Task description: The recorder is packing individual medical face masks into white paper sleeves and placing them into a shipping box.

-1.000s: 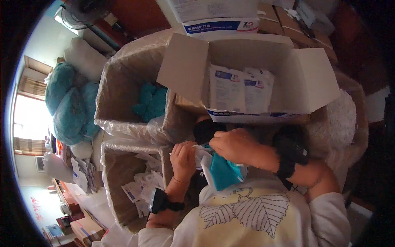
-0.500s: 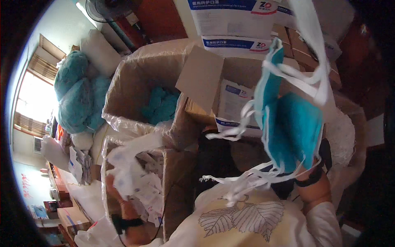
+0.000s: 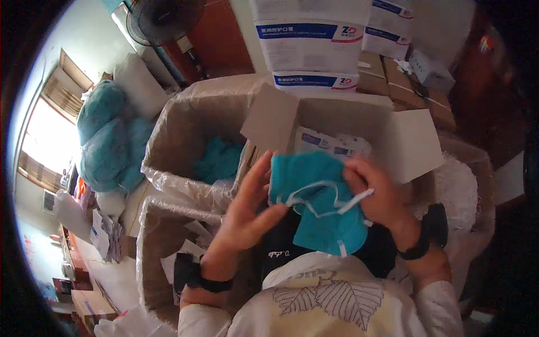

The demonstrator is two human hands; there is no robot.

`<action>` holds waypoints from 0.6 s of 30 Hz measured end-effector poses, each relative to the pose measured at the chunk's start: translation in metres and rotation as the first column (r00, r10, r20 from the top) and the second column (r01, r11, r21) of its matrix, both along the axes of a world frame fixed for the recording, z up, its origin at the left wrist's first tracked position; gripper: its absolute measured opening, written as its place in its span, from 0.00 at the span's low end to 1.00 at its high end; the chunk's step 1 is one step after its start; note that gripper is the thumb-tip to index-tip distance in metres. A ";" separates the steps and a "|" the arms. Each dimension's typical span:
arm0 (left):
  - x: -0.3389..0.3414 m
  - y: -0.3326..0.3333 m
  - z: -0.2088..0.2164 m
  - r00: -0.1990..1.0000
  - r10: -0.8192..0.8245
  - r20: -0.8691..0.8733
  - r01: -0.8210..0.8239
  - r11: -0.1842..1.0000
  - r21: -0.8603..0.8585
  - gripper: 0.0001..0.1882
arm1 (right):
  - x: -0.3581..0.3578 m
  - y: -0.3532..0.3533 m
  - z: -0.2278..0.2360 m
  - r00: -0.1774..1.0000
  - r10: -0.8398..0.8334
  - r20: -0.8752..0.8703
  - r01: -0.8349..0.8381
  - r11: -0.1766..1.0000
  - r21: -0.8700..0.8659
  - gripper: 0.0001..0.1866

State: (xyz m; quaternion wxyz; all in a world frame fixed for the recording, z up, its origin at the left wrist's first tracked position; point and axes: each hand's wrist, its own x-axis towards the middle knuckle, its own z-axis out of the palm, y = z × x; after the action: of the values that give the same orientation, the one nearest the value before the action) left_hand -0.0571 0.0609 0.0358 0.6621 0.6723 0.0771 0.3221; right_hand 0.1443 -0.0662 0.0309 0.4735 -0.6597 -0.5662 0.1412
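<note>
Teal face masks (image 3: 306, 171) with white ties are held in front of my chest, one part hanging lower than the other. How many there are I cannot tell. My right hand (image 3: 373, 194) grips them at their right edge, its thumb and fingers closed on the fabric. At the left edge is my left hand (image 3: 250, 208), thumb and fingers spread apart, its fingertips against or close beside the masks. White ties loop across the front. Just beyond stands an open carton (image 3: 416, 143) with white printed packets (image 3: 325, 140) inside.
A plastic-lined box (image 3: 185, 121) at the left holds teal masks (image 3: 219, 160). Nearer, another lined box (image 3: 147, 264) contains white packets. White cartons (image 3: 311, 48) are stacked at the back. Bulging bags of teal items (image 3: 104, 149) stand far left, below a fan (image 3: 163, 19).
My left hand has come out of the near-left box to the masks. My right hand has lowered the masks toward the middle. The white sheet over the near-left box is out of sight.
</note>
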 end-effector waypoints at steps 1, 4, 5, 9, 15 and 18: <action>0.013 -0.004 0.002 1.000 0.006 -0.006 -0.006 0.998 0.065 0.33 | 0.000 -0.006 0.002 0.987 -0.024 0.158 0.019 0.999 0.029 0.08; 0.025 -0.006 0.003 0.995 -0.005 -0.102 0.015 0.995 0.098 0.31 | 0.000 -0.021 0.012 0.855 -0.084 0.512 0.048 0.995 0.083 0.08; 0.028 -0.005 0.001 0.989 -0.022 -0.144 0.033 0.996 0.078 0.30 | 0.000 -0.028 0.019 0.816 -0.096 0.570 0.063 0.995 0.078 0.08; 0.035 0.000 -0.009 0.928 -0.070 -0.365 0.156 0.965 0.212 0.19 | 0.010 -0.038 0.033 0.767 -0.035 0.641 0.051 0.999 -0.006 0.08; 0.036 0.011 -0.026 0.956 0.004 -0.293 -0.017 0.999 -0.042 0.14 | 0.031 -0.040 0.043 0.973 -0.138 0.187 0.127 0.989 0.069 0.10; 0.035 0.014 -0.024 0.966 0.119 -0.231 -0.153 0.979 -0.136 0.16 | 0.049 -0.048 0.050 0.813 -0.094 -0.575 0.092 0.995 -0.033 0.13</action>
State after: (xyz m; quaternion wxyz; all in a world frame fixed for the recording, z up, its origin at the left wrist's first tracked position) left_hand -0.0221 0.0747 0.0118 0.6751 0.6444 0.2211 0.2830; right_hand 0.1932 -0.1141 0.0811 0.6277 -0.6139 -0.3634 0.3116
